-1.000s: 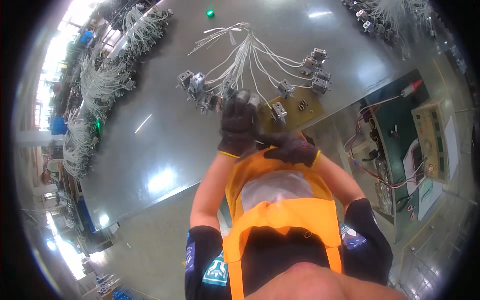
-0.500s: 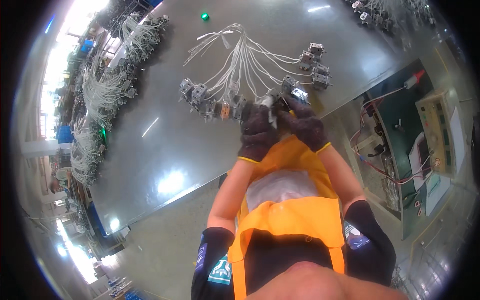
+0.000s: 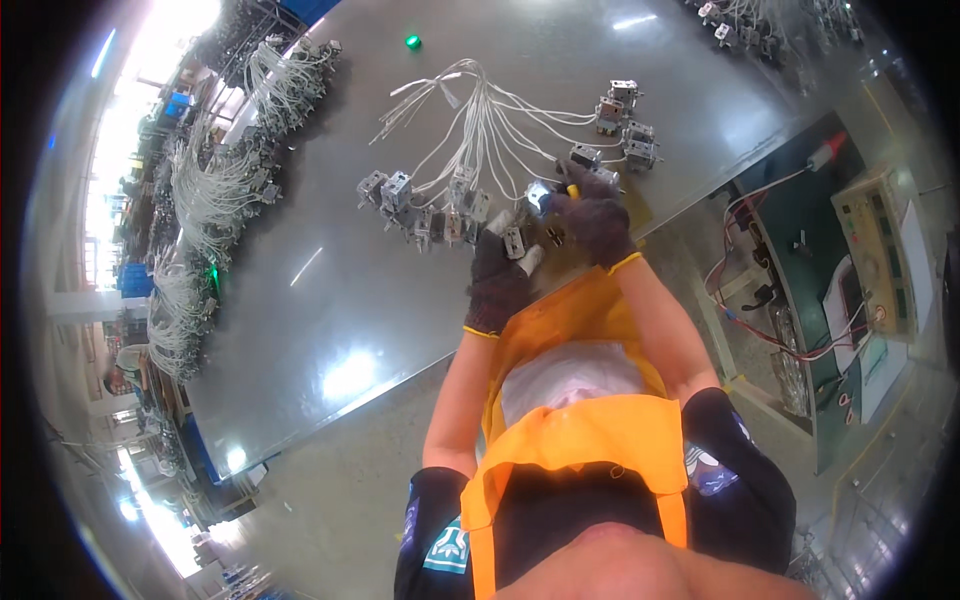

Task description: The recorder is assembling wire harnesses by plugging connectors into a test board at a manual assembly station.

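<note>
My left hand (image 3: pixel 497 280), in a dark glove with pale fingertips, is at the table's near edge. Its thumb and fingers are closed on the two sides of a small metal block (image 3: pixel 514 243). To its right, my gloved right hand (image 3: pixel 600 225) is closed round a tool with a yellow handle (image 3: pixel 573 191), its kind mostly hidden. A shiny metal block (image 3: pixel 539 196) sits right by those fingers. White wires (image 3: pixel 485 130) fan out from a bundle to several metal blocks on both sides, including a left cluster (image 3: pixel 397 190) and a right cluster (image 3: pixel 640 145).
The grey metal table (image 3: pixel 300 330) has more wired bundles (image 3: pixel 215 180) along its left edge and others (image 3: pixel 770 30) at the far right. A small green light (image 3: pixel 413 42) shows near the back. On the right, a side bench holds a beige instrument box (image 3: pixel 872 260) with cables.
My hands have moved apart. The right one has gone up with the yellow-handled tool, towards the wired blocks; the left has lowered slightly, and the block between its fingers now shows.
</note>
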### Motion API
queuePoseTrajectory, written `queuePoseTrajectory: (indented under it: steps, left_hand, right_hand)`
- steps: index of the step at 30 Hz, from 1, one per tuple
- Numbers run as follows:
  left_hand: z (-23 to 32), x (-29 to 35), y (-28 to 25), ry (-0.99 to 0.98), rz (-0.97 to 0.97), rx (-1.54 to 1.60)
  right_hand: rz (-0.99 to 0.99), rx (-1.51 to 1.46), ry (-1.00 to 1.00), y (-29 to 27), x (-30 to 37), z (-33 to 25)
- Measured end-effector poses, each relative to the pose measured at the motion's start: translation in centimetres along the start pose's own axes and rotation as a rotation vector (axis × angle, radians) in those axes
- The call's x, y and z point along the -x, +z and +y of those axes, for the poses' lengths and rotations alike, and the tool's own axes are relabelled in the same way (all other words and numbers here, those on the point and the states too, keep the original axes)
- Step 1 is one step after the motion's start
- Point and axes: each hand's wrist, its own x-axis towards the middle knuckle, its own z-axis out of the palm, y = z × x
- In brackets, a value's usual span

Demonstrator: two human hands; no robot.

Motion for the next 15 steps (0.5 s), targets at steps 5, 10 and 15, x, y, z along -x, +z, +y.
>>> queuePoseTrajectory:
  steps: [5,10,15]
  left_hand:
    - [0.7,0.0,4.8,0.167,0.152,0.061]
    - [3.9,-0.2,5.3,0.261,0.213,-0.381]
    - [2.6,-1.2,4.2,0.109,-0.004,0.3]
  right_hand:
    - [-0.026,-0.587,0.064,1.6,-1.4,-0.2]
    - [-0.492,0.042,-0.276,-2.9,-0.2,-4.4]
    - [-0.152,-0.207,-0.343,-3.4,3.3,-2.6]
